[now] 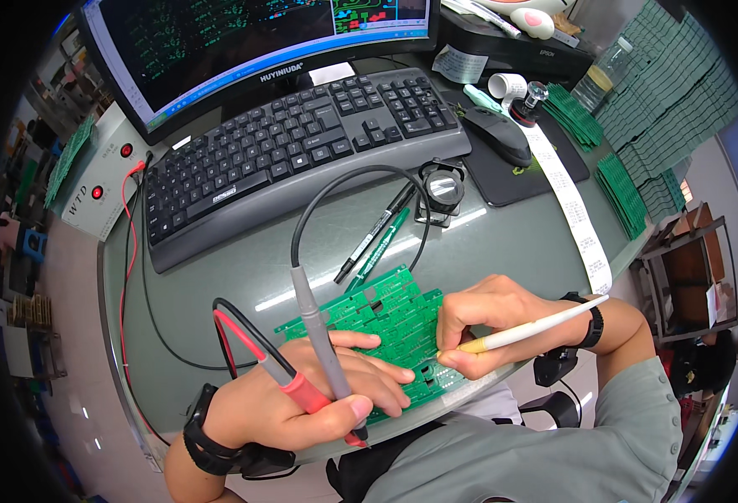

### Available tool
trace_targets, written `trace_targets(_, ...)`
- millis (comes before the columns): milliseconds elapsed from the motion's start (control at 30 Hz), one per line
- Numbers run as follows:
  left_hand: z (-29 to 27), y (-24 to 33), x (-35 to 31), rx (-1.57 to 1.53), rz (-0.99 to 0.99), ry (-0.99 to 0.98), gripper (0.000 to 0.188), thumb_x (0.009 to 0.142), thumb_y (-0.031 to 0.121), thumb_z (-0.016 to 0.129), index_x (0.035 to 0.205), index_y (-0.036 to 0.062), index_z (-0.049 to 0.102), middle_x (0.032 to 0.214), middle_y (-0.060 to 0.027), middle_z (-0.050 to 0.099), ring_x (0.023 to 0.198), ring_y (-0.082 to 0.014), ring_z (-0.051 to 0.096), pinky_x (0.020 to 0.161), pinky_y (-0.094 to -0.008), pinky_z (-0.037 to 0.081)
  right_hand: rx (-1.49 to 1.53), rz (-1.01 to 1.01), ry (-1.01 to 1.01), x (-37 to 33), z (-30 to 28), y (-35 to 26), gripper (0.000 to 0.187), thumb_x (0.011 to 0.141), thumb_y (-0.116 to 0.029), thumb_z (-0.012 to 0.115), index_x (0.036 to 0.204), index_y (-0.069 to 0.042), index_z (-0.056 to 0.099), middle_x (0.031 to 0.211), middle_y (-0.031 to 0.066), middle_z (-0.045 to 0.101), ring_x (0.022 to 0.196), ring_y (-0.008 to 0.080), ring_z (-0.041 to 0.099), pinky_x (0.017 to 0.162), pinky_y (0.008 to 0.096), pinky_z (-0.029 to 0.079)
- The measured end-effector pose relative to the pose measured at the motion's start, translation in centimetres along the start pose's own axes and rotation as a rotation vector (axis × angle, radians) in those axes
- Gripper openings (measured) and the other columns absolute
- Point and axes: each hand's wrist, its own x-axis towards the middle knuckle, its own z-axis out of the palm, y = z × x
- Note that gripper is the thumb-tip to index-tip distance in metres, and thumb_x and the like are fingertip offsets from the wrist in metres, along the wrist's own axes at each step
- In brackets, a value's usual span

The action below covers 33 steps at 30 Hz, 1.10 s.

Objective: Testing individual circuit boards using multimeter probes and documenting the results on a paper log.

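A green circuit board (402, 303) lies at the near edge of the desk. My left hand (323, 392) is on its left part, fingertips resting on the surface. Between the thumb and palm of that hand are two test probes, a red probe (306, 392) and a grey probe (325, 352), their tips pointing toward me off the board. My right hand (488, 314) pinches a slim white pen-like tool (524, 334), yellowish near the grip, over the board's right side. Its working tip is hidden by the fingers, so contact cannot be told.
Behind the board lie a black marker (375, 234), a green pen (383, 245) and a folding magnifier (443, 191). Farther back are a keyboard (302, 151), a mouse (498, 136) and a monitor (260, 50). A paper strip (572, 210) and stacked green boards (621, 194) occupy the right.
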Motion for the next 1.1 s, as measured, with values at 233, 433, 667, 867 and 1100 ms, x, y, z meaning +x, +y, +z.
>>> trace_targets(233, -0.23, 0.14, -0.08, 0.015, -0.024, -0.037, 0.041, 0.097, 0.024, 0.036, 0.102, 0.0040, 0.071, 0.110, -0.0088, 0.071, 0.123, -0.0259, 0.059, 0.111, -0.0419, 0.029, 0.001, -0.017, -0.001, 0.02, 0.06, 0.13, 0.019, 0.085, -0.014, 0.068, 0.080, -0.004, 0.052, 0.069, 0.0050, 0.058, 0.060, 0.0179, 0.061, 0.053, 0.0303, 0.046)
trace_targets(433, -0.20, 0.06, -0.08, 0.016, -0.020, -0.035, 0.041, 0.096, 0.024, 0.036, 0.102, 0.0039, 0.071, 0.110, -0.0091, 0.071, 0.122, -0.0265, 0.059, 0.111, -0.0419, 0.029, 0.019, 0.002, -0.002, 0.04, 0.07, 0.01, 0.019, 0.085, -0.013, 0.068, 0.080, -0.005, 0.052, 0.069, 0.0048, 0.058, 0.059, 0.0179, 0.061, 0.053, 0.0302, 0.046)
trace_targets(667, -0.12, 0.18, -0.04, 0.014, -0.040, -0.038, 0.041, 0.096, 0.025, 0.036, 0.102, 0.0040, 0.071, 0.110, -0.0092, 0.071, 0.122, -0.0264, 0.059, 0.111, -0.0421, 0.029, 0.003, -0.002, -0.007, 0.07, 0.07, 0.03, 0.018, 0.085, -0.013, 0.067, 0.079, -0.005, 0.052, 0.067, 0.0055, 0.057, 0.058, 0.0196, 0.059, 0.052, 0.0316, 0.045)
trace_targets(867, -0.39, 0.22, -0.04, 0.008, -0.057, -0.063, 0.042, 0.095, 0.026, 0.036, 0.103, 0.0044, 0.071, 0.113, -0.0095, 0.070, 0.124, -0.0273, 0.058, 0.112, -0.0434, 0.028, -0.055, -0.025, -0.019, 0.25, -0.13, 0.01, 0.020, 0.084, -0.014, 0.066, 0.081, -0.005, 0.049, 0.066, 0.0062, 0.057, 0.056, 0.0238, 0.057, 0.052, 0.0340, 0.045)
trace_targets(1100, -0.49, 0.33, 0.00, 0.030, -0.048, -0.082, 0.043, 0.095, 0.026, 0.035, 0.104, 0.0035, 0.071, 0.113, -0.0100, 0.070, 0.124, -0.0278, 0.057, 0.113, -0.0438, 0.028, -0.057, -0.027, -0.027, 0.36, -0.30, -0.12, 0.020, 0.084, -0.012, 0.065, 0.080, -0.005, 0.046, 0.066, 0.0063, 0.056, 0.056, 0.0247, 0.056, 0.052, 0.0348, 0.045)
